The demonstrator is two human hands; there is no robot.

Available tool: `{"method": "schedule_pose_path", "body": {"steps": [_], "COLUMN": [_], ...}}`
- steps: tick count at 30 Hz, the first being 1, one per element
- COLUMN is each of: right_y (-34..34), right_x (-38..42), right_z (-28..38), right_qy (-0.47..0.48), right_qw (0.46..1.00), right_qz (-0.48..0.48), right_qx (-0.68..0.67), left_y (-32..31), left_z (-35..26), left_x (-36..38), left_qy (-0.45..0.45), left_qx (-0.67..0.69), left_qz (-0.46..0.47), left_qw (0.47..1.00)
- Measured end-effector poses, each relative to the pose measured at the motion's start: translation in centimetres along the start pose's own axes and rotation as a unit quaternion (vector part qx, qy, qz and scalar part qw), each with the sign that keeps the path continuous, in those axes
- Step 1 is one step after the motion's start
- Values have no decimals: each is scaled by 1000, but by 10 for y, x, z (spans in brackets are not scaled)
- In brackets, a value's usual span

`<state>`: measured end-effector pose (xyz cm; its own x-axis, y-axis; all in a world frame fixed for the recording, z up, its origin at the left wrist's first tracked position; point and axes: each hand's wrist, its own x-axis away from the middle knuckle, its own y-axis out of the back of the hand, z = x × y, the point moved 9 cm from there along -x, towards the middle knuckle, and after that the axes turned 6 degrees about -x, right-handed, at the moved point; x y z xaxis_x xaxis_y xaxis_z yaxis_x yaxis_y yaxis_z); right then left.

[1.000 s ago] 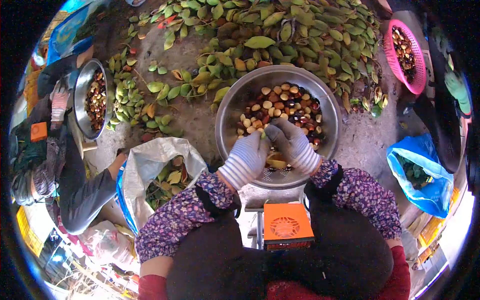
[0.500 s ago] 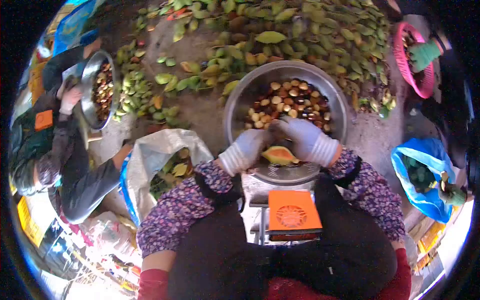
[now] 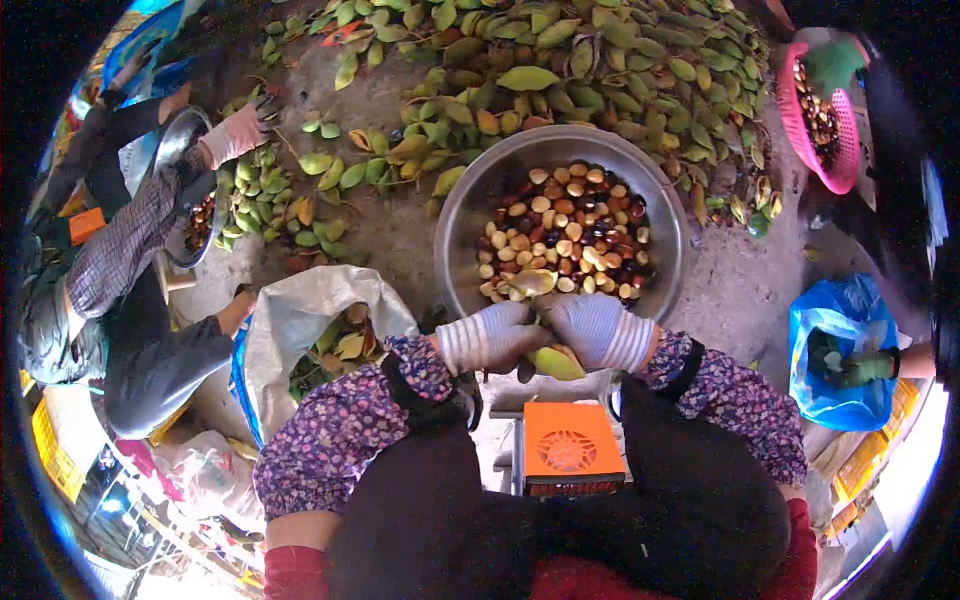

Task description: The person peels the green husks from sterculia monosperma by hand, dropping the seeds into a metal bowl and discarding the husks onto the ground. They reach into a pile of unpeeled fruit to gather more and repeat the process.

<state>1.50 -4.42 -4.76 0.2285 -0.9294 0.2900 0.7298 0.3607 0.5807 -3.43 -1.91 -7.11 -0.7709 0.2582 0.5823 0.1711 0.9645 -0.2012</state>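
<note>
My left hand [image 3: 495, 335], in a striped glove with dark fingers, is closed at the near rim of a metal basin [image 3: 455, 235]. Against it, my right hand [image 3: 594, 330], gloved alike, is closed too. Both grip a green seed pod [image 3: 556, 363], whose rounded end pokes out below the fingers. A pale, opened pod half [image 3: 533, 282] shows just above the fingertips, over the basin. Cream and brown seeds [image 3: 570, 225] cover the basin floor. The fingers hide the middle of the pod.
Green pods [image 3: 600, 80] are heaped beyond the basin. A white sack [image 3: 275, 330] of husks stands left, an orange box [image 3: 570, 445] between my knees. Co-workers sit both sides, with a metal bowl [image 3: 170, 150], pink basket [image 3: 848, 150] and blue bag [image 3: 830, 400].
My hands have drawn slightly toward me, and the pod between them has turned. On the left, a co-worker's gloved hand reaches to the pods. At right, a gloved hand has entered the blue bag.
</note>
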Motion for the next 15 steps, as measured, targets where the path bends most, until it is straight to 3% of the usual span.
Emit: {"method": "schedule_pose_path", "body": {"steps": [2,3,4,5,6,8,9,10,11,12,13,14,15], "right_y": [-4,-4,-6,-7,-8,2,9,10,12,33,53,57,65], "right_x": [6,8,9,10,11,11,17,25,27,31,39,41,44], "right_z": [3,5,3,-1,-6,-11,-37,-60,-68,-79,-87,-94,-96], "right_qy": [1,-6,-8,-12,-15,8,-98,-201,-203,-178,-151,-150,-144], "right_qw": [999,997,997,997,998,998,969,904,903,903,894,894,917], "right_qz": [23,27,29,18,7,-32,-81,-127,-125,-212,-300,-302,-308], "right_qx": [-28,-67,-69,-67,-64,-59,-211,-356,-358,-329,-297,-297,-208], "left_y": [-5,-7,-17,-20,-17,-10,6,23,40,55,63,61,56], "left_z": [17,1,-28,-30,-22,-15,-3,6,-4,-15,-9,-8,-9], "left_x": [1,1,13,14,8,2,1,2,11,20,18,13,5], "left_qy": [54,-119,-287,-288,-209,-129,-67,-3,57,116,163,163,150], "left_qx": [-21,-173,-315,-312,-225,-138,-258,-371,-352,-332,-398,-400,-431], "left_qz": [27,10,-8,-8,6,17,-40,-95,-129,-162,-169,-169,-157], "left_qw": [998,978,905,905,952,982,963,924,925,922,887,886,876]}}
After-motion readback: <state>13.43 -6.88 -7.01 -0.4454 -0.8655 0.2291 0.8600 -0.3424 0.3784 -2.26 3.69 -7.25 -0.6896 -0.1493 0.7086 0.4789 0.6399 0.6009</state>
